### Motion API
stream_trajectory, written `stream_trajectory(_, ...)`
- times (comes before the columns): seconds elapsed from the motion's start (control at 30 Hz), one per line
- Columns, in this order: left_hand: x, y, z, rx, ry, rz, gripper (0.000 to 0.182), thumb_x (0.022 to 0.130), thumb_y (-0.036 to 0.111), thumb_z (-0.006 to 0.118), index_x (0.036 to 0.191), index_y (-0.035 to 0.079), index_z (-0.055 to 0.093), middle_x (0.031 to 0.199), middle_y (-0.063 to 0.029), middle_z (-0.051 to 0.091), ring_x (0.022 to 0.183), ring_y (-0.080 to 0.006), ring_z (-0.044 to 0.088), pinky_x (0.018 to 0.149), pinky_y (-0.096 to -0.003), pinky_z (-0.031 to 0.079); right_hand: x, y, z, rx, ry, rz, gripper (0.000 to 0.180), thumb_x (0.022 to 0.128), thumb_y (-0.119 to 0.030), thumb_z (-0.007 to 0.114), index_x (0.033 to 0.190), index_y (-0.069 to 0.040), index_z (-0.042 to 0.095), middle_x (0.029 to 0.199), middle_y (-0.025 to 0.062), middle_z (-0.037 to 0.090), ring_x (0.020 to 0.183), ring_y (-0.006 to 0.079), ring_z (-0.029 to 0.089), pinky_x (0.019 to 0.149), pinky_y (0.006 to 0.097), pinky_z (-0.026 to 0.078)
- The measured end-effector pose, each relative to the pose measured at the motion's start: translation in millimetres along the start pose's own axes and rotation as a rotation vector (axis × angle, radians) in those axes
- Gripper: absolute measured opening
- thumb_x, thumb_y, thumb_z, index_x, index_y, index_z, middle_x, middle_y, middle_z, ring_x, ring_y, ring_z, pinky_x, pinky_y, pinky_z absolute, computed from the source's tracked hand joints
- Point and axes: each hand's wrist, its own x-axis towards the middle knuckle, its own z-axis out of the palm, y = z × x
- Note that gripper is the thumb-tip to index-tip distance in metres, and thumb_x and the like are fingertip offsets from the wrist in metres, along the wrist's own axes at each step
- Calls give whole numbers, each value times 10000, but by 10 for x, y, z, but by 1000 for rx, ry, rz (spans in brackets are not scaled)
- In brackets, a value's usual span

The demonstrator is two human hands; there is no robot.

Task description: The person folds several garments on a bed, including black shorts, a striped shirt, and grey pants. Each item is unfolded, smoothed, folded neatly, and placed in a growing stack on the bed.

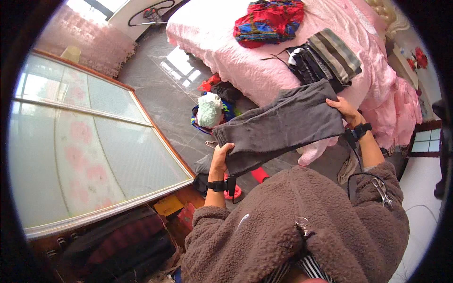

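Note:
A dark grey fabric garment, apparently trousers folded lengthwise [279, 123], stretches between my two hands in front of my body. My left hand [222, 155] pinches its left end, thumb on top. At the other end my right hand [345, 108] grips the right edge, near the side of the bed. The fingers of both hands are partly hidden behind the cloth. Just beyond the garment, a stack of folded clothes [324, 60], striped and black, lies on the pink bedspread [226, 46]. Farther back rests a red and blue patterned garment [269, 23].
On the grey tiled floor [148, 70] stands an open bag [198, 122] with a pale green fluffy item [209, 110]. A sliding-door wardrobe [116, 131] is at the left, with dark clothes [120, 244] inside. Red slippers [233, 192] lie by my feet. A vacuum cleaner [152, 16] stands by the far wall.

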Motion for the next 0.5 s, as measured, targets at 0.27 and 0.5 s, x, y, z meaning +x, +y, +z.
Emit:
stream_trajectory(0.27,-170,-173,1387,-87,-202,7,347,769,80,650,1101,42,559,970,-69,618,840,-185,616,741,-332,529,-423,980,-919,-306,138,-19,392,845,-289,691,1051,41,638,912,56,662,781,157,613,724,305,497)
stream_trajectory(0.5,-105,-698,2821,-33,-526,-64,413,771,76,645,1166,20,539,1043,-75,613,906,-202,612,800,-334,520,-1119,1137,-470,-235,-97,-274,880,740,-285,797,1438,-70,306,1318,181,503,1075,288,571,853,366,491)
